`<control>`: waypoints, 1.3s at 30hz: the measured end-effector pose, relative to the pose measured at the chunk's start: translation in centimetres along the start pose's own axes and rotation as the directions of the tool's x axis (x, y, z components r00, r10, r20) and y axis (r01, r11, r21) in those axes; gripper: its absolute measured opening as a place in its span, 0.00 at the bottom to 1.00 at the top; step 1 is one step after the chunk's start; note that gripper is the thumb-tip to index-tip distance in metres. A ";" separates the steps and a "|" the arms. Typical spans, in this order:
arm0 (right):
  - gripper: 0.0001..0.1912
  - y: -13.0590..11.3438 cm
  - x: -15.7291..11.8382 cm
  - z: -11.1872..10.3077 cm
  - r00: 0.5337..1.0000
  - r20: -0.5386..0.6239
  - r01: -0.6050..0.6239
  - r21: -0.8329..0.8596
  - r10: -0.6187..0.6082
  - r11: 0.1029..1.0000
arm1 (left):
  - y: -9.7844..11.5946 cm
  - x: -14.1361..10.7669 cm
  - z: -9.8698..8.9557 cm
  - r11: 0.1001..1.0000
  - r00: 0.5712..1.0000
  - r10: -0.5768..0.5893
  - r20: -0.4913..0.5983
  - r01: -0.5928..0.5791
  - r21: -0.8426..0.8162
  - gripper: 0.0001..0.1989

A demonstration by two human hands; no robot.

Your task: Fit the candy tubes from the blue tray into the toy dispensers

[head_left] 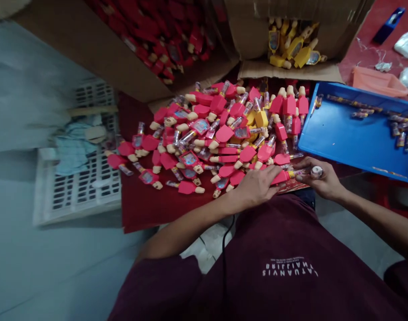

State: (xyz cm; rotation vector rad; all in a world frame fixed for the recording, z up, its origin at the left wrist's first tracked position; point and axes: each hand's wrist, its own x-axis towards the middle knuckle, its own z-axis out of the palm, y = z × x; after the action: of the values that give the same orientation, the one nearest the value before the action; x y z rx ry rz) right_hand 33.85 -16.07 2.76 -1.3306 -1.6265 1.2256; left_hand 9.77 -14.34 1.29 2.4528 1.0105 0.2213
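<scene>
Okay, so nearest in the shot is my own maroon T-shirt [277,267] with white lettering, and a thin black cable [224,254] hanging down the front of it. Both hands are close together over my lap, working on the same red toy [280,177]. The left hand [257,185] lies across its flat red body, and the right hand [319,178] pinches the clear tube [300,172] sticking out of it, up near the white cap [316,171].

Right past my hands is a big heap of red toys [224,133] on a dark red cloth [157,209], all jumbled up, with a few yellow ones [261,118] mixed in. Each has little beige hands and a clear tube. To the right sits a blue tray [337,133] holding loose tubes [401,138]. On the left there's a white plastic crate [80,191] with a blue rag [73,149] lying on it.

Further back are two cardboard boxes, one packed with red toys [100,40] and one with yellow toys [290,44]. Over in the far right corner, on a red surface [360,44], are a pink tub [379,81], white plastic bags [407,44] and a blue packet [387,25].
</scene>
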 end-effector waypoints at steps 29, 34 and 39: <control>0.17 0.4 1.4 -1.7 0.784 0.388 0.615 -0.372 -0.485 0.696 | -2.9 0.6 -2.3 0.409 0.863 0.069 0.500 0.433 -0.803 0.20; 0.15 -0.1 1.3 -1.2 0.835 0.365 0.532 -0.341 -0.413 0.775 | -1.6 -0.1 -1.9 0.717 0.974 -0.026 0.225 0.175 -0.674 0.23; 0.15 -0.8 2.0 0.6 0.976 0.214 0.019 -0.280 0.044 0.960 | -1.0 -0.5 -0.6 0.997 0.991 -0.050 0.122 0.056 -0.050 0.22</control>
State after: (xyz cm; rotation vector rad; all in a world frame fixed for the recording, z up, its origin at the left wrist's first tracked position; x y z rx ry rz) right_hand 32.56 -14.31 3.21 -1.4168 -2.0125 1.2165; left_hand 8.59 -13.81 1.31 2.3572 1.0027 0.0807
